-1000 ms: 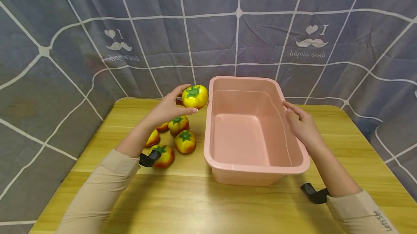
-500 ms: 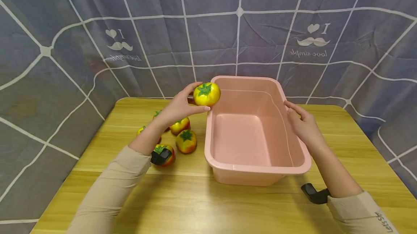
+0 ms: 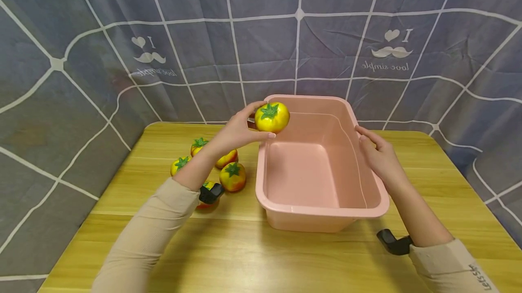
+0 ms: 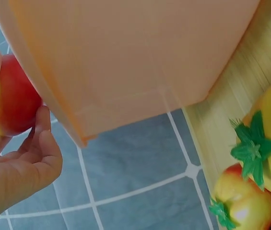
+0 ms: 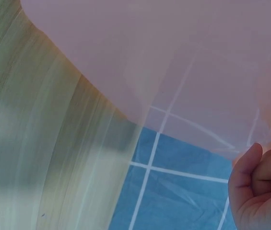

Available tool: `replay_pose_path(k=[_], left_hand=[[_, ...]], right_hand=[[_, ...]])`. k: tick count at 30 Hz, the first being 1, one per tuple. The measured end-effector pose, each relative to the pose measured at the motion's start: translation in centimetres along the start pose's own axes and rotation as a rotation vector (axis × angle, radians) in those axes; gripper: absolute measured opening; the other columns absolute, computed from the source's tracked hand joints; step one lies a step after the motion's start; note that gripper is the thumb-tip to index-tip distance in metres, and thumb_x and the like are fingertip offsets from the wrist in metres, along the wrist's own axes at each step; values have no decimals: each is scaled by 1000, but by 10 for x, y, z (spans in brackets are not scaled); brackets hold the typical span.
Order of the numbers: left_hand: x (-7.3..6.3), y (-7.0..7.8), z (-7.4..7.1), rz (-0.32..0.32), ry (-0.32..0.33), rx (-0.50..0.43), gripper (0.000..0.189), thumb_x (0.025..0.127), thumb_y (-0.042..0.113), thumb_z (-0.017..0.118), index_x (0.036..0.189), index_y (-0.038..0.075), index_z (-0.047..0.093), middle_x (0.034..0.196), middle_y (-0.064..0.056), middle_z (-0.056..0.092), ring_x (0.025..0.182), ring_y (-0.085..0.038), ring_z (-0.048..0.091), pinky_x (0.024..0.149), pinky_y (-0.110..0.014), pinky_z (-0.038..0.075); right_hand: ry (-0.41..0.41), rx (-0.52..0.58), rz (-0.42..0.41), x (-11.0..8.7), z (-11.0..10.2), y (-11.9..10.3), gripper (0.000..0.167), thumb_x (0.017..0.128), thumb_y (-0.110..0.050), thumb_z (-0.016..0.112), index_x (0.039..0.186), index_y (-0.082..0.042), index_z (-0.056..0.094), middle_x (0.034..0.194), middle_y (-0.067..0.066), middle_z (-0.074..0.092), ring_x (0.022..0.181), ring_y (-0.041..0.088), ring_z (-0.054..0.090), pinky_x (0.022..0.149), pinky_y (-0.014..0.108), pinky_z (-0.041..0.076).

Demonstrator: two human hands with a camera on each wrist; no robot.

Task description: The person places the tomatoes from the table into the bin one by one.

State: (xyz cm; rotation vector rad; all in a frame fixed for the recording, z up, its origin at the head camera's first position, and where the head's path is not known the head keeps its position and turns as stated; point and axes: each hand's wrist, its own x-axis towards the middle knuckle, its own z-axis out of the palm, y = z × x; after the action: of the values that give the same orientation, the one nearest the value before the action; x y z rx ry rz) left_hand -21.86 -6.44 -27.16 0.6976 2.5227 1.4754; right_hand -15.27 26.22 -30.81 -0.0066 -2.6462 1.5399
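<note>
The pink tub [image 3: 303, 222] is open from above, walled off sideways.

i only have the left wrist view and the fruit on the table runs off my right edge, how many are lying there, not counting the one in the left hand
Observer: Five fruits show on the table in the head view.

Operator: ok and the other hand, i dont see it at all, whats it doing

Observer: The right hand holds the pink basin by its right-hand rim.
</note>
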Motion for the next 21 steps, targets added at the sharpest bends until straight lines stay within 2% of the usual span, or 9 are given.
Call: replay_pose_path(k=[4,8,15,18,21], left_hand=[[4,2,6,10,2,9,83,76,24,78,144,15,32,122,-7,49,104,-23,52,87,-31,48],[9,5,14,33,-15,6,82,75,25,79,143,15,34,119,-7,52,100,-22,53,85,-30,48],[17,11,27,72,-28,-22,80,75,22,79,142,14,37,121,-6,53,100,-19,56,84,-27,49],[20,13,34,89,-44,-5,79,75,21,79,142,13,37,124,-6,52,103,-18,55,85,-24,48],[24,15,43,130,-67,38,79,75,19,79,141,11,38,127,-6,51,105,-17,53,85,-22,47]], right_hand=[[0,9,1,0,1,0,53,100,-37,36,145,-10,32,147,18,29,121,36,39,75,14,40],[-2,5,3,0,1,1,53,100,-37,36,145,-10,32,148,18,29,124,37,38,77,16,41],[-4,-16,6,2,2,0,53,100,-38,35,145,-11,32,147,18,29,125,38,36,84,27,41],[1,-22,6,2,1,0,53,100,-37,35,145,-10,32,147,18,30,125,38,37,83,26,41],[1,-17,4,2,0,1,52,100,-37,35,145,-10,32,147,19,29,122,37,39,77,17,41]])
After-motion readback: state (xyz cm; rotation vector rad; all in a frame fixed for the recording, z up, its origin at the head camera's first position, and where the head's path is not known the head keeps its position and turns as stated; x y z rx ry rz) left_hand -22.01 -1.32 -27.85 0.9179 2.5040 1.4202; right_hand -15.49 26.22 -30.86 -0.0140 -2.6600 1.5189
